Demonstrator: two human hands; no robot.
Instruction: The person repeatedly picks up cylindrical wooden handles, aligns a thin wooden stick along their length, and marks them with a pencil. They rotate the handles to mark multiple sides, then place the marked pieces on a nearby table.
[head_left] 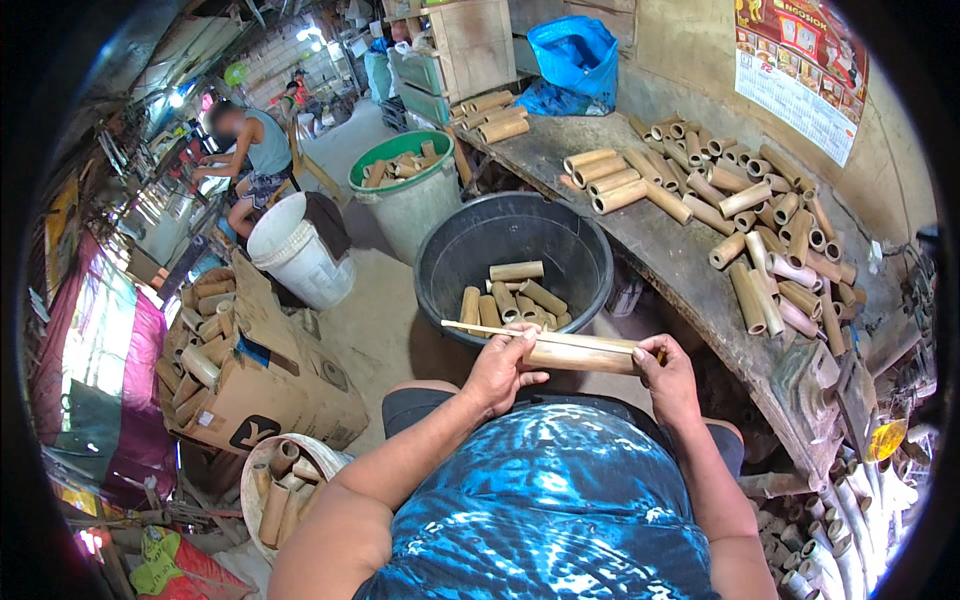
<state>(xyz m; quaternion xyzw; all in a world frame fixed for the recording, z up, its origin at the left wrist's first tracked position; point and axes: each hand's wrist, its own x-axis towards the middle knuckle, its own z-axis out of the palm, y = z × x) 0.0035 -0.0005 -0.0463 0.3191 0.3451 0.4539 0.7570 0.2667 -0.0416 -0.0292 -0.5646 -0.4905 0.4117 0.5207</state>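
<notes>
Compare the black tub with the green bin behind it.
The black tub is wider and lower; the green bin is narrower and taller. The black tub is dark all over, while the green bin has a green rim above grey walls. The tub stands nearer the hands; the bin stands farther back. Both are round, open-topped and hold cut bamboo tubes.

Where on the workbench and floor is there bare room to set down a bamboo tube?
The workbench is bare along its near edge, between the black tub and the bamboo pile. Bare floor lies between the tub, the white bucket and the cardboard box. The bench's far side is crowded. Both hands hold a tube.
</notes>
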